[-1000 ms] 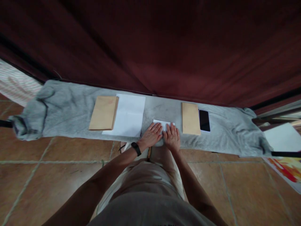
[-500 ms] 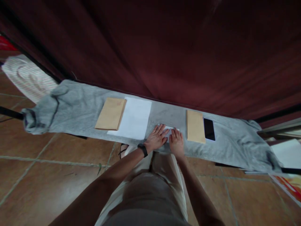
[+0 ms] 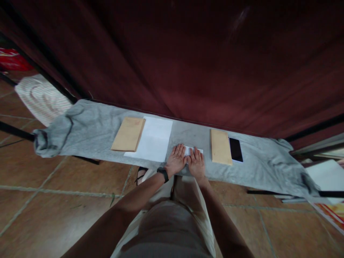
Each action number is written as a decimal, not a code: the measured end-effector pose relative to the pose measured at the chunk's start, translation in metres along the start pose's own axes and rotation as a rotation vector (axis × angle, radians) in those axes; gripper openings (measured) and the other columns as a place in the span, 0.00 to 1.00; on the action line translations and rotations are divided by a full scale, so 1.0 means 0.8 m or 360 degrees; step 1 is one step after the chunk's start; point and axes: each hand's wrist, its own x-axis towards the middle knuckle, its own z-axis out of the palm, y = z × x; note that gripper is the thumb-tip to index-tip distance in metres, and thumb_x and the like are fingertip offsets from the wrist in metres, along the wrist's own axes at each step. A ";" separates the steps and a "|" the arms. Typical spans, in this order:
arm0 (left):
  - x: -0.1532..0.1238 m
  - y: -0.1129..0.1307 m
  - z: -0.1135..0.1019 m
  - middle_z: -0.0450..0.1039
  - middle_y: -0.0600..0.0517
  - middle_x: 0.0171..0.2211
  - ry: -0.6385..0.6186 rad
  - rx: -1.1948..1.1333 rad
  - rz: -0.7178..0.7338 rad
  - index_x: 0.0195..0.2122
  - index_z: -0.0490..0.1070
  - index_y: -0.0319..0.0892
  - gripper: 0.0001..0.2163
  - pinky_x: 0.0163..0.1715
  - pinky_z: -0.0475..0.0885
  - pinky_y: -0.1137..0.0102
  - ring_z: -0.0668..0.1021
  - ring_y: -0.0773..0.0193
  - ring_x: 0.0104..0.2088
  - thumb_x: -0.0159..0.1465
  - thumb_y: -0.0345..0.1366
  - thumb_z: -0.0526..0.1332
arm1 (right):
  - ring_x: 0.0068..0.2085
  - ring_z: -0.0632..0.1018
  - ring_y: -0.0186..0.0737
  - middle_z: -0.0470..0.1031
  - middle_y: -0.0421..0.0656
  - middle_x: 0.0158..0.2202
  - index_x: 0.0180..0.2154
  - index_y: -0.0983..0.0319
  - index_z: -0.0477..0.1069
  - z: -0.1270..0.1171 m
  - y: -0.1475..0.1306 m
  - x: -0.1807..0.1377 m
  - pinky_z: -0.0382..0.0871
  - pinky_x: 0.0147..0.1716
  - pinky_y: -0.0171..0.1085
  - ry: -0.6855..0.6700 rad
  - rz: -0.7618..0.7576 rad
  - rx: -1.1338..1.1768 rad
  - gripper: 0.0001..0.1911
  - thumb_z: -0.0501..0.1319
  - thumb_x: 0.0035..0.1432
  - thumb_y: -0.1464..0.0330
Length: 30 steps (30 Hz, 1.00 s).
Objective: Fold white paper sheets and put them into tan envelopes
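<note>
A small piece of white paper, seemingly folded, lies near the front edge of the grey cloth. My left hand rests flat on its left part, fingers stretched out, with a black band on the wrist. On the right part my right hand presses down, also flat. The two thumbs are close together, and both hands cover most of the paper. Left of my hands are white sheets, partly under a stack of brown envelopes. To the right lies another brown envelope.
A dark-screened phone lies beside the right envelope. The grey cloth covers a long narrow surface. Behind it hangs a dark red curtain. A striped cloth is at the far left, and white paper at the far right.
My right hand has moved left across the paper, closer to my left hand. The thumbs are now nearly together. The whole view has shifted slightly.
</note>
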 end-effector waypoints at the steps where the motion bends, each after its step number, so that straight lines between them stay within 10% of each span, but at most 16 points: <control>1: -0.001 0.002 -0.002 0.56 0.35 0.70 -0.0020 0.0013 -0.0007 0.69 0.58 0.28 0.27 0.71 0.52 0.52 0.57 0.49 0.72 0.72 0.40 0.47 | 0.71 0.61 0.53 0.60 0.57 0.70 0.66 0.65 0.65 0.000 0.000 0.000 0.53 0.67 0.56 -0.0009 0.0007 -0.0048 0.24 0.51 0.72 0.66; 19: -0.028 -0.007 -0.037 0.59 0.35 0.70 -0.0114 -0.0055 0.0074 0.67 0.62 0.32 0.26 0.72 0.47 0.52 0.58 0.51 0.72 0.71 0.37 0.51 | 0.70 0.61 0.52 0.61 0.55 0.69 0.67 0.66 0.63 -0.001 -0.017 0.006 0.50 0.67 0.57 -0.0095 -0.0127 -0.0035 0.25 0.46 0.74 0.66; 24: -0.045 -0.102 -0.088 0.54 0.41 0.72 0.0184 -0.0113 -0.0233 0.70 0.58 0.37 0.27 0.72 0.45 0.51 0.53 0.52 0.74 0.72 0.43 0.49 | 0.70 0.62 0.53 0.61 0.55 0.70 0.68 0.64 0.61 0.005 -0.016 0.001 0.51 0.67 0.57 -0.0050 -0.0118 -0.0012 0.26 0.47 0.74 0.64; 30: -0.071 -0.257 -0.125 0.59 0.29 0.68 0.0345 -0.0098 -0.1427 0.68 0.56 0.30 0.32 0.65 0.60 0.49 0.62 0.41 0.69 0.67 0.45 0.58 | 0.70 0.61 0.52 0.61 0.54 0.70 0.68 0.64 0.60 0.007 -0.019 0.001 0.51 0.68 0.57 -0.0043 -0.0079 -0.0029 0.27 0.46 0.74 0.64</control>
